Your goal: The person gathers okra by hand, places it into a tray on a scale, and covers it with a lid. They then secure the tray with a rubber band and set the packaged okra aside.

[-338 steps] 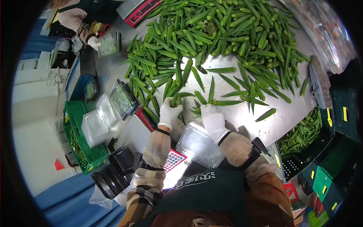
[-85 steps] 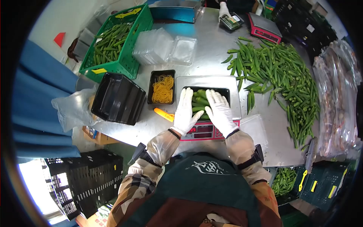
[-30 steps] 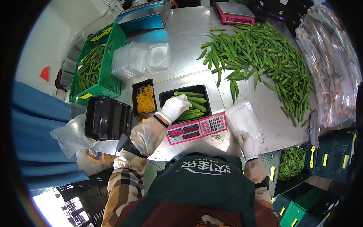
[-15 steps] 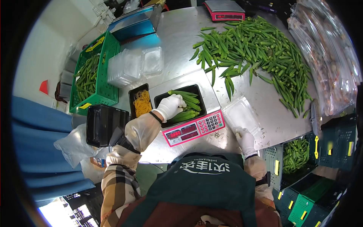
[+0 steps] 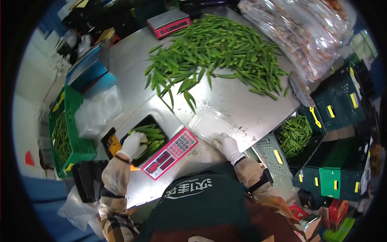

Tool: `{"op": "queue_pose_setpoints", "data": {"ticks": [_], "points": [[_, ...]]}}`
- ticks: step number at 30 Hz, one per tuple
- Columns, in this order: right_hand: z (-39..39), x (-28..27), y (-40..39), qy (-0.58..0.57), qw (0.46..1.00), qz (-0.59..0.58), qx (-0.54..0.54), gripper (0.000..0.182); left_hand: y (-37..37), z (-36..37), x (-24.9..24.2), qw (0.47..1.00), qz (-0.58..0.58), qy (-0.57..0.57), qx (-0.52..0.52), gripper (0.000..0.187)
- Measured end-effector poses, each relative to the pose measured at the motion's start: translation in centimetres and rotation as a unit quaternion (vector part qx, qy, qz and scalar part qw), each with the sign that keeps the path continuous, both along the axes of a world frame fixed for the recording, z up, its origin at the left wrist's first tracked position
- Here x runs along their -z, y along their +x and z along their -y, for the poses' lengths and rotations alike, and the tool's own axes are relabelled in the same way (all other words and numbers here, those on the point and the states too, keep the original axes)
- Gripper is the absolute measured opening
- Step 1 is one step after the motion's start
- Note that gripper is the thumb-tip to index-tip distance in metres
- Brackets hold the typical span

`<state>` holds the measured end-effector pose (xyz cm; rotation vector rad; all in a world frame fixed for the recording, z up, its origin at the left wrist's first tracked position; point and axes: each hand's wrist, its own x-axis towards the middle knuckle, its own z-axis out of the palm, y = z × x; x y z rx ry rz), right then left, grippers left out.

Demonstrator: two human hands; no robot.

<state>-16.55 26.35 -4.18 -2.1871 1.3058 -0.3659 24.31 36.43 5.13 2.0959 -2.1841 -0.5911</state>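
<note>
My left hand [image 5: 134, 146], in a white glove, is at the okra [image 5: 152, 134] in a black tray [image 5: 160, 121]. Its fingers are curled against the pods, partly hidden from above. The tray rests on a scale with a pink keypad front [image 5: 171, 155]. To the right, my gloved right hand [image 5: 228, 148] has its fingers closed at the near edge of a clear plastic lid [image 5: 210, 123], which lies on the steel table [image 5: 246, 109]. A small black tray of yellow rubber bands [image 5: 114, 146] sits beside my left hand.
A large okra pile [image 5: 217, 48] covers the far table. Clear lids [image 5: 96, 111] stand stacked left, by a green crate [image 5: 78, 139] and black trays [image 5: 88, 181]. Another scale [image 5: 168, 23] is at the back. Bagged goods [image 5: 298, 32] and an okra crate [image 5: 296, 135] are right.
My view has swung to the right, so the table appears shifted left and tilted. My left hand stays at the okra tray and my right hand at the lid's edge.
</note>
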Motion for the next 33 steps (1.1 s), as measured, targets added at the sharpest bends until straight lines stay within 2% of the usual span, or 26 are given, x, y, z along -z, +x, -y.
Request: {"op": "queue_pose_setpoints", "data": {"ticks": [3, 6, 7, 8, 10, 11, 12, 13, 14, 15, 16, 17, 18, 20, 21, 22, 26, 28, 31, 33], "points": [[2.4, 1.4, -2.4, -0.040, 0.993, 0.075, 0.087, 0.021, -0.6, -0.7, -1.5, 0.997, -0.038, -0.008, -0.062, 0.026], [5.7, -0.8, -5.3, -0.047, 0.973, 0.128, 0.189, 0.022, -1.2, -0.9, -4.3, 0.989, -0.083, -0.094, -0.081, 0.028], [6.5, -1.5, -6.3, -0.023, 0.967, 0.120, 0.224, 0.022, -1.9, -0.3, -5.8, 0.978, -0.126, -0.119, -0.119, 0.027], [7.4, -1.8, -6.9, -0.001, 0.964, 0.113, 0.241, 0.021, -3.1, 0.2, -7.3, 0.962, -0.170, -0.143, -0.157, 0.026], [9.3, -2.2, -7.9, 0.046, 0.956, 0.096, 0.274, 0.019, -7.8, 3.5, -10.9, 0.886, -0.366, -0.170, -0.228, 0.022], [10.4, -0.7, -8.2, 0.028, 0.960, 0.099, 0.261, 0.020, -11.6, 5.7, -13.1, 0.838, -0.443, -0.174, -0.268, 0.021], [11.6, 1.4, -8.1, 0.009, 0.960, 0.124, 0.251, 0.020, -15.0, 7.5, -14.5, 0.816, -0.498, -0.201, -0.214, 0.030], [12.8, 3.8, -7.7, -0.011, 0.960, 0.148, 0.239, 0.019, -19.0, 8.6, -15.4, 0.762, -0.617, -0.130, -0.147, 0.036], [14.2, 5.3, -7.3, -0.033, 0.959, 0.172, 0.223, 0.018, -22.3, 9.5, -16.6, 0.755, -0.645, -0.102, -0.061, 0.044], [15.1, 5.8, -6.8, -0.001, 0.953, 0.196, 0.232, 0.020, -25.6, 10.5, -17.8, 0.740, -0.669, -0.067, 0.024, 0.052], [16.5, 7.5, -7.1, -0.010, 0.938, 0.230, 0.258, 0.023, -27.2, 11.1, -18.8, 0.783, -0.606, -0.075, 0.115, 0.060], [18.0, 9.1, -7.4, -0.011, 0.925, 0.263, 0.275, 0.026, -26.7, 11.9, -18.9, 0.814, -0.553, -0.104, 0.141, 0.062], [19.5, 9.1, -7.9, -0.030, 0.931, 0.243, 0.271, 0.028, -25.6, 12.5, -19.1, 0.846, -0.494, -0.129, 0.154, 0.065], [21.6, 7.2, -10.0, -0.087, 0.952, 0.173, 0.238, 0.031, -22.2, 12.4, -18.4, 0.881, -0.456, -0.120, -0.029, 0.059], [22.6, 6.6, -11.0, -0.114, 0.959, 0.140, 0.219, 0.033, -20.2, 12.1, -17.3, 0.836, -0.512, -0.169, -0.101, 0.052], [23.6, 6.1, -12.1, -0.140, 0.964, 0.110, 0.199, 0.035, -18.1, 11.0, -17.4, 0.838, -0.484, -0.182, -0.171, 0.048], [26.4, 8.1, -16.9, -0.216, 0.965, -0.051, 0.139, 0.042, -11.9, 5.1, -15.2, 0.800, -0.437, -0.255, -0.323, 0.042], [25.6, 7.5, -16.3, -0.153, 0.960, -0.160, 0.174, 0.037, -10.8, 1.7, -13.9, 0.774, -0.408, -0.284, -0.391, 0.041], [25.8, 7.7, -16.0, -0.077, 0.972, -0.130, 0.181, 0.040, -9.0, -3.8, -10.7, 0.723, -0.392, -0.307, -0.479, 0.039], [25.5, 6.2, -14.9, -0.130, 0.958, -0.159, 0.201, 0.042, -8.5, -7.1, -8.7, 0.680, -0.399, -0.336, -0.516, 0.037]]}}
